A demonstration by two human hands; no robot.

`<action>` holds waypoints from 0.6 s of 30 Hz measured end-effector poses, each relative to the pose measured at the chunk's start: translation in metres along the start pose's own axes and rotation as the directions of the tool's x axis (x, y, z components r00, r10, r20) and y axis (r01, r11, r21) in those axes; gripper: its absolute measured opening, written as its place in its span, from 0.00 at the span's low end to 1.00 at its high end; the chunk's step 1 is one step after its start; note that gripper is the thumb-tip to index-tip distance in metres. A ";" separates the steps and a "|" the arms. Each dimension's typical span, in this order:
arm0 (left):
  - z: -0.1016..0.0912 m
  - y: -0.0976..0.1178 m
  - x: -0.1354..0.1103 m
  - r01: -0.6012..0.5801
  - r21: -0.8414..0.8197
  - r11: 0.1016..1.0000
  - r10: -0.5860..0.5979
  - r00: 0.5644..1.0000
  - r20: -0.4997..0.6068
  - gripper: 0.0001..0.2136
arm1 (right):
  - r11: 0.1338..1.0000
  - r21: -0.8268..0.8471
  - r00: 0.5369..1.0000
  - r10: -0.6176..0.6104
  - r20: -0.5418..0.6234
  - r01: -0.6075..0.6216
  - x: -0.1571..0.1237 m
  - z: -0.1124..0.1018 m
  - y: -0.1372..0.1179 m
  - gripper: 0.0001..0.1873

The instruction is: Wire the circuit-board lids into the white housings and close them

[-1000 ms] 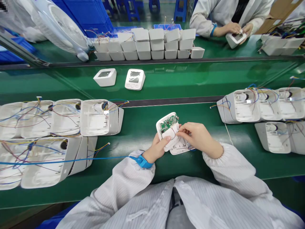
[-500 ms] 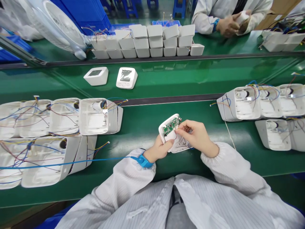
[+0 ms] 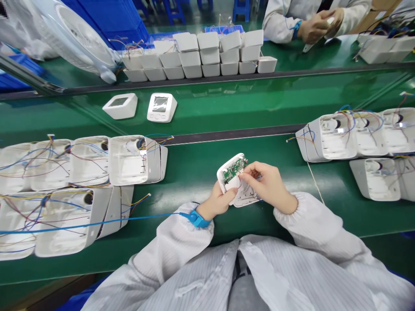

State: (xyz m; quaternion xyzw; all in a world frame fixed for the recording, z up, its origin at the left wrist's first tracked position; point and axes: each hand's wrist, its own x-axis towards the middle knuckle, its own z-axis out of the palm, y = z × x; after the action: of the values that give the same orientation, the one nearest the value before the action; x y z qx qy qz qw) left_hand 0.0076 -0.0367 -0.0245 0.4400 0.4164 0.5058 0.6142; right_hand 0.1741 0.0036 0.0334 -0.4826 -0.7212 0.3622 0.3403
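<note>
My left hand [image 3: 221, 201] grips a white plastic cover [image 3: 221, 172] by its lower edge, tilted up above the table. Fixed inside the cover is a green circuit board [image 3: 232, 169]. The fingertips of my right hand [image 3: 267, 183] are pinched together at the board's lower right edge, on what looks like a small white wire connector [image 3: 240, 174]. A thin red wire runs down from there. Just below and behind the cover lies a white housing [image 3: 245, 196], partly hidden by both hands.
Open white housings with loose wires stand in rows at left [image 3: 128, 160] and right [image 3: 339, 136]. Two finished-looking monitors with screens [image 3: 161, 107] rest beyond the dark rail [image 3: 227, 133]. Stacked white housings [image 3: 207, 56] and a co-worker's hands [image 3: 319, 28] are at the back. A blue wrist cord [image 3: 129, 219] stretches left.
My hands stay almost in place on the cover and connector. The view has shifted slightly. Across the table, the co-worker's hands have turned the white part they hold.
</note>
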 end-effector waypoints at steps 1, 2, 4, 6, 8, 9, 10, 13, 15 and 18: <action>0.000 0.000 0.000 0.002 0.002 1.000 -0.002 1.000 0.006 0.15 | 1.000 -0.009 1.000 -0.009 -0.004 0.009 0.000 0.000 0.000 0.08; 0.000 0.000 0.000 0.003 0.002 1.000 -0.003 1.000 0.013 0.16 | 1.000 -0.020 1.000 -0.024 -0.010 0.024 -0.001 0.001 0.001 0.08; -0.001 0.000 0.000 0.001 0.000 1.000 -0.001 1.000 0.020 0.16 | 0.997 -0.054 0.998 -0.061 -0.019 0.060 -0.001 0.001 0.002 0.09; -0.002 0.000 0.000 0.000 -0.005 1.000 0.001 1.000 0.030 0.17 | 0.990 -0.107 0.995 -0.094 -0.038 0.089 0.000 -0.001 0.005 0.10; -0.004 0.002 0.001 0.005 -0.013 1.000 -0.004 0.999 0.049 0.16 | 0.978 -0.169 0.986 -0.139 -0.092 0.122 0.002 -0.005 0.009 0.11; -0.005 0.003 0.001 0.010 -0.016 1.000 -0.009 0.998 0.066 0.16 | 0.968 -0.197 0.977 -0.179 -0.112 0.155 0.004 -0.007 0.011 0.12; -0.005 0.004 0.001 0.013 -0.020 1.000 -0.011 0.997 0.083 0.16 | 0.954 -0.218 0.966 -0.235 -0.106 0.208 0.006 -0.010 0.014 0.16; -0.006 0.005 0.000 0.000 -0.026 1.000 0.003 0.993 0.122 0.16 | 0.884 -0.219 0.909 -0.415 0.042 0.414 0.011 -0.016 0.021 0.27; -0.006 0.005 0.000 -0.010 -0.008 1.000 0.011 0.990 0.140 0.16 | 0.841 -0.230 0.872 -0.478 0.106 0.489 0.013 -0.018 0.024 0.26; -0.007 0.004 0.001 -0.032 0.018 0.999 0.029 0.987 0.156 0.18 | 0.791 -0.310 0.842 -0.535 0.069 0.528 0.012 -0.016 0.026 0.25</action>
State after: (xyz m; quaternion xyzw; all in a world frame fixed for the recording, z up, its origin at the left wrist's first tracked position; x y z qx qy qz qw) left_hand 0.0003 -0.0348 -0.0225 0.4906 0.3657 0.4749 0.6325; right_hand 0.1951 0.0253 0.0214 -0.3129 -0.8721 0.1260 0.3545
